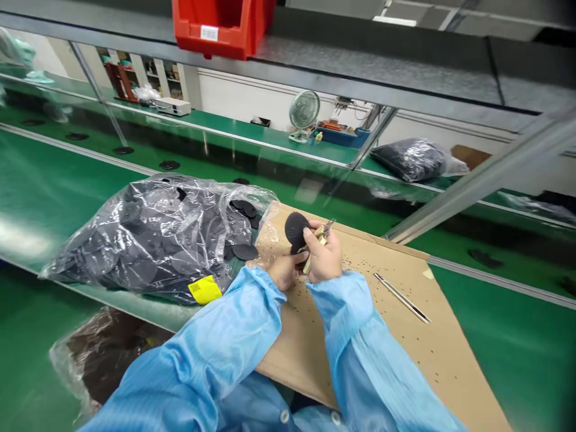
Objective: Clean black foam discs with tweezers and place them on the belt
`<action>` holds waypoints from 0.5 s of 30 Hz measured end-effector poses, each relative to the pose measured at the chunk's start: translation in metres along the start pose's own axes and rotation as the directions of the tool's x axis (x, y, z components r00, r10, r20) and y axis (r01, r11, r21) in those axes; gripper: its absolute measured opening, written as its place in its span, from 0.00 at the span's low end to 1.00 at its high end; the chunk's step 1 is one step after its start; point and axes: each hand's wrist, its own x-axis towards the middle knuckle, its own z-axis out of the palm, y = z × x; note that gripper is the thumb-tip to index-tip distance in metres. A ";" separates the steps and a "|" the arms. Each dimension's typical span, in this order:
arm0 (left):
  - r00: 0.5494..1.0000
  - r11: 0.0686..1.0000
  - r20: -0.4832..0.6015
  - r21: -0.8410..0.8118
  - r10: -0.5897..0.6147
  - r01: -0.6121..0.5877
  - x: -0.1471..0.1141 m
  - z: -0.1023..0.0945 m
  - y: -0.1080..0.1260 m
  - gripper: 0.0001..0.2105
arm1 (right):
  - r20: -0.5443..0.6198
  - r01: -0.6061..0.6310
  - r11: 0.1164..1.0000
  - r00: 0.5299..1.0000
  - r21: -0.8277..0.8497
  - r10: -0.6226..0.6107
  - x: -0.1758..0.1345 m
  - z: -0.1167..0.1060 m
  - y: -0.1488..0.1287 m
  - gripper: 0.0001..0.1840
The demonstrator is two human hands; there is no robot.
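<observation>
Over the cardboard sheet (pixel 405 354), my two hands meet at a round black disc (pixel 296 229) that stands tilted up. My left hand (pixel 287 270) is closed around the disc's lower part, its fingertips partly hidden. My right hand (pixel 327 258) is closed too, its thumb against the disc's edge. In its palm lies a pair of pliers or nippers (pixel 329 227) with light yellowish handles, the metal jaws pointing up and to the right. Left of my hands, a clear plastic bag (pixel 157 234) full of similar black discs lies with its mouth towards me.
Small black bits are scattered on the cardboard, beside a thin cutter-like tool (pixel 402 298). A shelf with a red bin (pixel 220 27) hangs above, and a slanting metal post (pixel 472 174) stands at right. An open plastic-lined box (pixel 108 354) sits below left.
</observation>
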 end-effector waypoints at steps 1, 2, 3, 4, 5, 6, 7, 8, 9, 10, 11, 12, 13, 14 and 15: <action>1.000 1.000 -0.024 0.028 0.009 -0.009 0.000 0.002 -0.001 0.15 | -0.050 0.029 1.000 0.998 -0.004 -0.029 -0.003 -0.013 0.000 0.18; 0.998 0.998 -0.052 0.055 0.028 -0.025 -0.001 0.003 -0.001 0.15 | -0.103 0.055 0.998 0.993 -0.018 -0.057 -0.006 -0.025 0.003 0.17; 0.996 0.996 -0.074 0.077 0.051 -0.046 -0.003 0.005 0.000 0.16 | -0.157 0.074 0.997 0.984 -0.036 -0.079 -0.009 -0.036 0.008 0.17; 0.994 0.994 -0.081 0.091 0.073 -0.065 -0.005 0.006 0.002 0.18 | -0.207 0.080 0.995 0.974 -0.052 -0.089 -0.012 -0.045 0.015 0.16; 0.993 0.992 -0.076 0.097 0.088 -0.081 -0.008 0.008 0.003 0.19 | -0.246 0.073 0.995 0.965 -0.064 -0.086 -0.015 -0.052 0.023 0.16; 0.993 0.990 -0.061 0.107 0.098 -0.091 -0.010 0.010 0.004 0.21 | -0.269 0.057 0.995 0.960 -0.078 -0.076 -0.018 -0.057 0.032 0.17; 0.994 0.988 -0.039 0.124 0.099 -0.093 -0.013 0.011 0.005 0.22 | -0.276 0.042 0.994 0.959 -0.100 -0.068 -0.021 -0.061 0.041 0.17; 0.995 0.985 -0.016 0.147 0.097 -0.094 -0.015 0.013 0.005 0.22 | -0.267 0.031 0.991 0.962 -0.132 -0.066 -0.024 -0.063 0.048 0.16; 0.995 0.980 0.006 0.176 0.095 -0.095 -0.017 0.014 0.004 0.22 | -0.245 0.027 0.985 0.967 -0.172 -0.069 -0.027 -0.064 0.053 0.16; 0.995 0.974 0.024 0.203 0.099 -0.102 -0.018 0.015 0.003 0.22 | -0.217 0.028 0.977 0.973 -0.210 -0.075 -0.029 -0.064 0.057 0.15; 0.993 0.967 0.037 0.227 0.110 -0.116 -0.020 0.016 0.002 0.23 | -0.188 0.033 0.970 0.979 -0.241 -0.080 -0.031 -0.064 0.058 0.15; 0.991 0.959 0.040 0.248 0.128 -0.134 -0.020 0.016 0.001 0.23 | -0.165 0.040 0.964 0.983 -0.262 -0.086 -0.033 -0.063 0.057 0.14; 0.988 0.951 0.032 0.267 0.154 -0.157 -0.020 0.016 -0.001 0.23 | -0.153 0.045 0.961 0.984 -0.275 -0.089 -0.035 -0.063 0.056 0.14; 0.983 0.941 0.014 0.289 0.180 -0.177 -0.020 0.015 -0.002 0.23 | -0.150 0.048 0.958 0.984 -0.282 -0.093 -0.036 -0.063 0.054 0.13; 0.979 0.930 -0.010 0.316 0.202 -0.189 -0.019 0.014 -0.003 0.23 | -0.153 0.049 0.957 0.983 -0.288 -0.096 -0.037 -0.063 0.051 0.13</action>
